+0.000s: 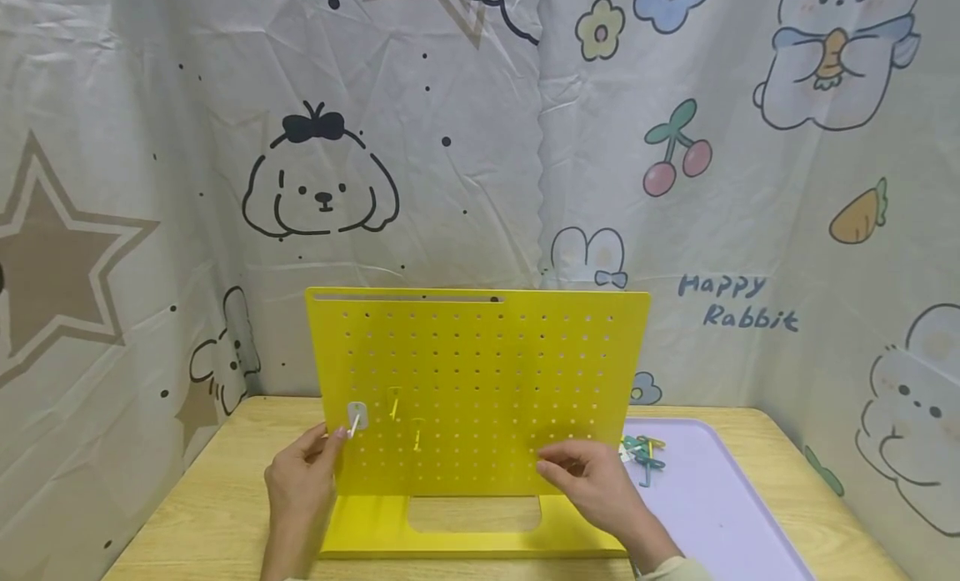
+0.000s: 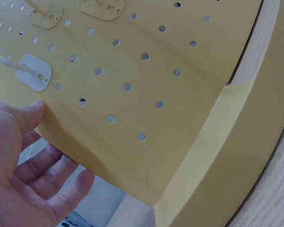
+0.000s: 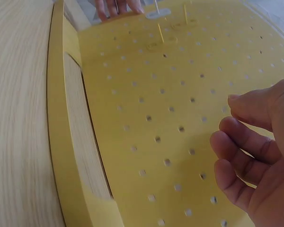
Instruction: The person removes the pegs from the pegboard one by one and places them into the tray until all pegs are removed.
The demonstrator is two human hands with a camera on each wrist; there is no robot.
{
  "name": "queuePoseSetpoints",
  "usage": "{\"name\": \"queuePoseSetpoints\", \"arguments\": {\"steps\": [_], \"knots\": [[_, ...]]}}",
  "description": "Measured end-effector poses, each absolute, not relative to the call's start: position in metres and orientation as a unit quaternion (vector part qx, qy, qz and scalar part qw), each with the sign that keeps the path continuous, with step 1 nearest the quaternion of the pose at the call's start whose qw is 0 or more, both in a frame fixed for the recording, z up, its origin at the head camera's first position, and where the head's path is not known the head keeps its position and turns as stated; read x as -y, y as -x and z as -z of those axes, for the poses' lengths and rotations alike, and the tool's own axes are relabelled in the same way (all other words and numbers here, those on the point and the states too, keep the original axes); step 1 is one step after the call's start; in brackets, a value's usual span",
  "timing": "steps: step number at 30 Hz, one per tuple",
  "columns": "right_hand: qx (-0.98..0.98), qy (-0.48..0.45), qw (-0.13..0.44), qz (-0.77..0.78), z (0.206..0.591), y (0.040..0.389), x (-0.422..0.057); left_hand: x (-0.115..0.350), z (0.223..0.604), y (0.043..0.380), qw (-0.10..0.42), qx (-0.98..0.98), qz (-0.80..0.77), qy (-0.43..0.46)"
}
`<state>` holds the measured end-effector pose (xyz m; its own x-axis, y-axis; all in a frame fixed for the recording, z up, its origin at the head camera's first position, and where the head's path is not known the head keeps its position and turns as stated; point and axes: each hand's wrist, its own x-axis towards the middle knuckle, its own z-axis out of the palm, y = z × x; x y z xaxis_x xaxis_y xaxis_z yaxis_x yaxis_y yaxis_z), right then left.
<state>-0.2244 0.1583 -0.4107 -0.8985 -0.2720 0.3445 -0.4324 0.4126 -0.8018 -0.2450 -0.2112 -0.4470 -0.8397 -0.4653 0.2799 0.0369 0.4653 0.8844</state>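
A yellow pegboard (image 1: 480,373) stands upright on its base, with rows of small holes. My left hand (image 1: 302,481) grips its left edge, the thumb (image 2: 31,113) on the front face and the other fingers behind. Close above that thumb a white hook (image 1: 357,417) is mounted on the board. Two yellow hooks, an upper one (image 1: 393,404) and a lower one (image 1: 417,435), sit to the right of it. In front of the board's lower right part is my right hand (image 1: 592,481), its fingers loosely bent and nothing between them.
Right of the board lies a lilac tray (image 1: 727,498), with a small pile of green, yellow and white hooks (image 1: 643,454) near its back left. Everything rests on a light wooden table (image 1: 202,498). A printed curtain (image 1: 480,189) hangs behind and at both sides.
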Motion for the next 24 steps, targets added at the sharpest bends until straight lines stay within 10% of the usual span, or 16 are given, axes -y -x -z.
{"name": "queuePoseSetpoints", "arguments": {"steps": [24], "knots": [[0.817,-0.295,0.024,-0.495,0.41,0.243,-0.073,0.211,0.444,0.243,0.228,0.823,0.502,-0.138]]}}
